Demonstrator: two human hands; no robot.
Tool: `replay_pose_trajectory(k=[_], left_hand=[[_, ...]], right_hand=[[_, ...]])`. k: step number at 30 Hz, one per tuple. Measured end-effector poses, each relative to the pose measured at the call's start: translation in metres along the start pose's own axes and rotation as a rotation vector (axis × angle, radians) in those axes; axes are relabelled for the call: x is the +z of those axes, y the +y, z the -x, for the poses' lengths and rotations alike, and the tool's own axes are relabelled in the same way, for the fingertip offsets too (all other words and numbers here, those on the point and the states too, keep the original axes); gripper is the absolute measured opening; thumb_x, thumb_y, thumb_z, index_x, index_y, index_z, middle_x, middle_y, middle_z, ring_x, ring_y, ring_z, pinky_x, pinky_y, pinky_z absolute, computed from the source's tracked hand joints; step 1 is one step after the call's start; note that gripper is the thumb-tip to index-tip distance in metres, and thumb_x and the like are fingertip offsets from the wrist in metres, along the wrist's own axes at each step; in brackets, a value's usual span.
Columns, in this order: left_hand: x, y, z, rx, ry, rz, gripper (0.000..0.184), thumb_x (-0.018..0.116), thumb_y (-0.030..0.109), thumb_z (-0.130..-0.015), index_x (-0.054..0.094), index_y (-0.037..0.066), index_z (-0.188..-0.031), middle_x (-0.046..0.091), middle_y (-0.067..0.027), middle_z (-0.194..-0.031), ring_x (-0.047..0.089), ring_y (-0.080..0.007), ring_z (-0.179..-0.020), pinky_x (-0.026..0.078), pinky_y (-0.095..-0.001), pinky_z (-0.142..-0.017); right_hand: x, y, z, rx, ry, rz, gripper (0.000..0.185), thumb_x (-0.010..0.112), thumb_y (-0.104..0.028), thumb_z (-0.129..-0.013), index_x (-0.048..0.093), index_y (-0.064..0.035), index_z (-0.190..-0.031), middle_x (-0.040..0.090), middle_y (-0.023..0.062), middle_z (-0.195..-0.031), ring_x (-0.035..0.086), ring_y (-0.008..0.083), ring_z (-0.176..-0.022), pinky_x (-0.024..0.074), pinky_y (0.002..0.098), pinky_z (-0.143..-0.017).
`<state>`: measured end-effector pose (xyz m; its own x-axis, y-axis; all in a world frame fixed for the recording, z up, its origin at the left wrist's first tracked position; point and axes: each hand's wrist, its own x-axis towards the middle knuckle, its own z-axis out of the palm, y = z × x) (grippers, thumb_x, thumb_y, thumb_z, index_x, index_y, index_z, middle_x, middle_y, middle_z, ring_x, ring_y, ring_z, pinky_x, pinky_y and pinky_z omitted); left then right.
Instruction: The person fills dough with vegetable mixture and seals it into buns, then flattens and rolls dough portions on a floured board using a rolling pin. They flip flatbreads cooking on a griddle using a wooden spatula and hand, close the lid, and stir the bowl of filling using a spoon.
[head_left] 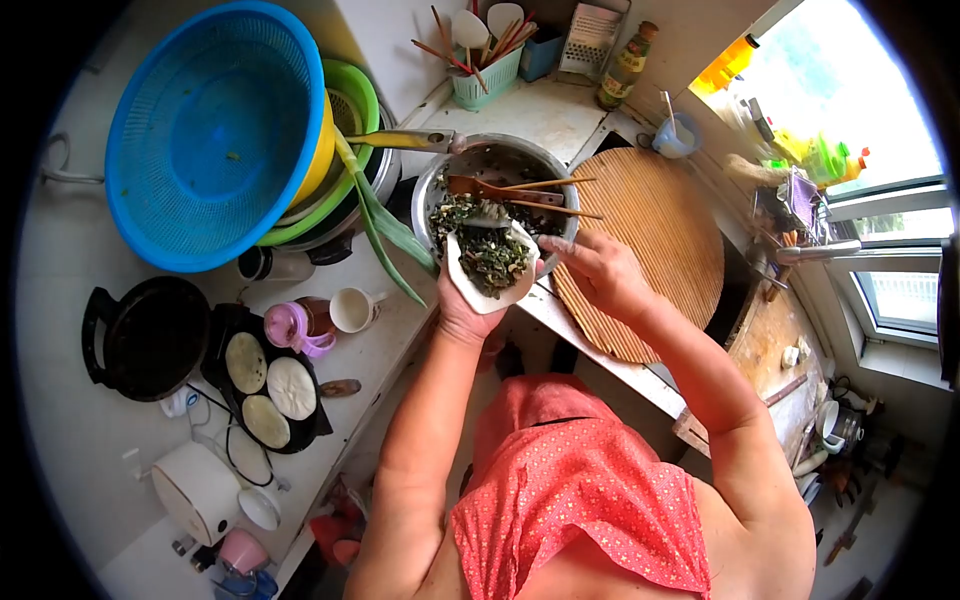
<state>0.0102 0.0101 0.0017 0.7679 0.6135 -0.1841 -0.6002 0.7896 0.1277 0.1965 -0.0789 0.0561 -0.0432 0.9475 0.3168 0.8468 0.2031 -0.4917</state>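
Observation:
On my left hand [466,308] rests a white dough wrapper [476,290], its edges cupped up around a heap of chopped green filling [492,262]. The fingers curl round the wrapper from below. My right hand [602,272] is just right of it, fingers partly stretched toward the wrapper's edge; whether they touch it I cannot tell. Behind both is a metal bowl [548,160] holding more dark green filling [452,214]. A brown wooden spatula [472,186] and chopsticks [572,211] lie across the bowl.
Right of the bowl lies a round ridged mat [660,250]. Stacked basins, a blue one [215,110] on top, stand left near a long green leaf [390,232]. Flat round cakes [290,388] sit on a black pan [312,425]. A white cup [352,310] stands nearby.

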Motion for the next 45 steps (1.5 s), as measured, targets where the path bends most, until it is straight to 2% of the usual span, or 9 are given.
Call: replay_pose_trajectory(k=[6,10,15,20,25,30,33,40,45], left_hand=[[0.009,0.002,0.012,-0.034,0.018,0.085,0.054,0.043,0.054,-0.093,0.054,0.015,-0.129,0.056,-0.0102,-0.13,0.052,-0.0336,-0.12,0.044,-0.0589,-0.098],[0.003,0.0,0.015,-0.048,0.069,-0.017,0.058,0.041,0.059,-0.093,0.053,0.016,-0.13,0.055,-0.0119,-0.131,0.054,-0.0359,-0.118,0.043,-0.0601,-0.097],[0.002,-0.003,0.017,-0.063,0.063,0.022,0.061,0.039,0.06,-0.093,0.052,0.014,-0.132,0.055,-0.0129,-0.132,0.054,-0.037,-0.117,0.043,-0.0612,-0.098],[0.0,-0.004,0.02,-0.055,0.089,0.028,0.063,0.04,0.061,-0.092,0.051,0.014,-0.133,0.055,-0.013,-0.132,0.054,-0.0374,-0.119,0.042,-0.0623,-0.098],[0.003,-0.002,0.022,-0.083,0.08,0.036,0.056,0.034,0.052,-0.096,0.05,0.014,-0.134,0.055,-0.0137,-0.133,0.053,-0.0378,-0.121,0.039,-0.0635,-0.1],[-0.007,-0.004,0.023,-0.097,0.014,-0.005,0.057,0.034,0.053,-0.096,0.049,0.014,-0.136,0.054,-0.0128,-0.134,0.053,-0.037,-0.121,0.04,-0.0644,-0.099],[-0.005,-0.004,0.023,-0.123,0.015,-0.009,0.058,0.034,0.053,-0.096,0.049,0.014,-0.135,0.055,-0.0122,-0.134,0.053,-0.0366,-0.121,0.04,-0.0648,-0.098],[-0.01,-0.004,0.023,-0.154,0.014,-0.006,0.057,0.034,0.053,-0.095,0.05,0.015,-0.135,0.055,-0.012,-0.133,0.054,-0.036,-0.12,0.039,-0.0661,-0.097],[-0.005,-0.002,0.025,-0.159,0.07,-0.004,0.056,0.035,0.053,-0.095,0.05,0.015,-0.134,0.055,-0.0124,-0.132,0.054,-0.0364,-0.12,0.04,-0.0659,-0.097]], right_hand=[[-0.001,0.001,-0.006,0.078,0.091,-0.235,0.034,0.061,-0.001,-0.084,0.066,-0.0107,-0.117,0.056,0.0116,-0.076,0.058,0.0309,-0.07,0.048,0.0401,-0.061],[-0.013,-0.014,-0.004,0.071,-0.063,-0.365,0.034,0.06,0.0,-0.084,0.067,-0.0097,-0.116,0.057,0.0125,-0.074,0.059,0.0313,-0.068,0.0489,0.0394,-0.062],[-0.006,-0.014,-0.009,0.162,0.058,-0.148,0.031,0.06,-0.001,-0.085,0.067,-0.0097,-0.114,0.057,0.014,-0.074,0.06,0.033,-0.069,0.049,0.0417,-0.062],[-0.008,-0.018,-0.007,0.094,0.045,-0.312,0.027,0.06,-0.002,-0.085,0.068,-0.0092,-0.11,0.06,0.015,-0.077,0.061,0.0343,-0.069,0.0495,0.0429,-0.062],[-0.009,-0.022,-0.011,0.161,0.004,-0.22,0.027,0.06,-0.004,-0.085,0.069,-0.0103,-0.11,0.063,0.0149,-0.078,0.063,0.0348,-0.072,0.051,0.0432,-0.064],[-0.011,-0.027,-0.015,0.059,-0.12,-0.258,0.029,0.061,-0.005,-0.084,0.068,-0.0111,-0.111,0.064,0.0151,-0.081,0.063,0.0353,-0.074,0.0517,0.0437,-0.066],[-0.005,-0.025,-0.019,0.233,-0.046,-0.036,0.026,0.06,-0.01,-0.086,0.067,-0.0115,-0.111,0.065,0.0155,-0.085,0.064,0.0359,-0.078,0.0532,0.0431,-0.07],[-0.007,-0.026,-0.021,0.198,-0.173,-0.03,0.024,0.059,-0.011,-0.088,0.067,-0.0122,-0.11,0.067,0.0152,-0.091,0.065,0.0358,-0.08,0.0532,0.0435,-0.069],[-0.003,-0.014,-0.02,0.229,-0.01,-0.176,0.023,0.057,-0.009,-0.088,0.068,-0.0081,-0.107,0.067,0.0186,-0.088,0.066,0.0366,-0.08,0.0529,0.0434,-0.07]])
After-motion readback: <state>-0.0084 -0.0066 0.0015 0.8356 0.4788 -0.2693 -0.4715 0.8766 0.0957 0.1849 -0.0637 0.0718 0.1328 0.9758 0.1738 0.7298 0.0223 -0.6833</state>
